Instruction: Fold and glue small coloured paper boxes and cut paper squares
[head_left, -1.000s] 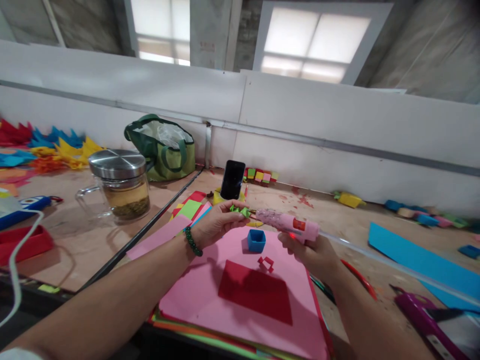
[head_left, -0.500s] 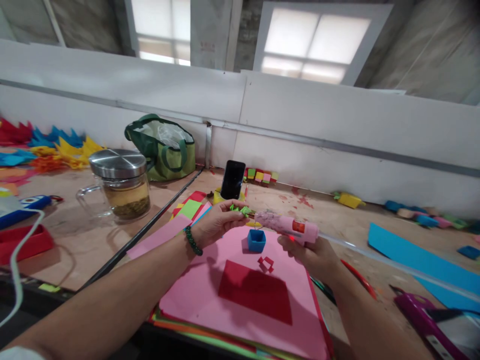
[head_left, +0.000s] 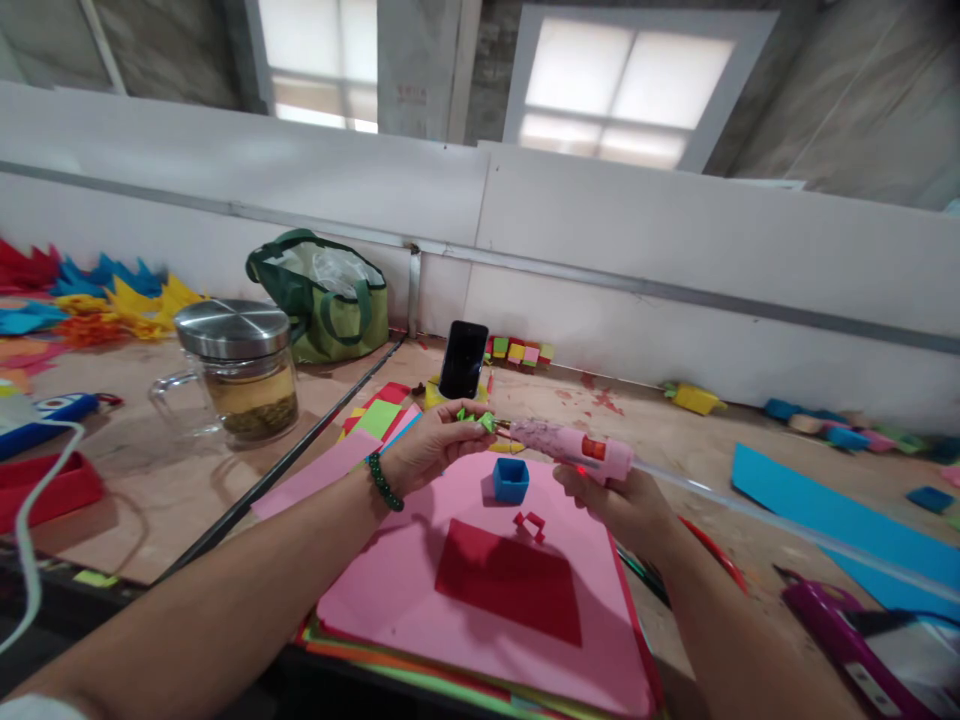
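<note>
Between the fingertips of my left hand is a small folded piece of green paper. My right hand is wrapped round the handle of a pink hot glue gun, whose nozzle points left and sits right at the green paper; whether they touch I cannot tell. A clear glue stick runs out of the gun's back. Below the hands, a small blue paper box, a folded red paper strip and a red paper rectangle lie on a stack of pink sheets.
A glass mug of tea and a green bag stand on the left. A phone leans in a yellow holder at the back. Blue paper, a red pen and a purple tool lie on the right.
The view has shifted very slightly. Both hands keep their holds, and the glue gun's nozzle stays at the green paper.
</note>
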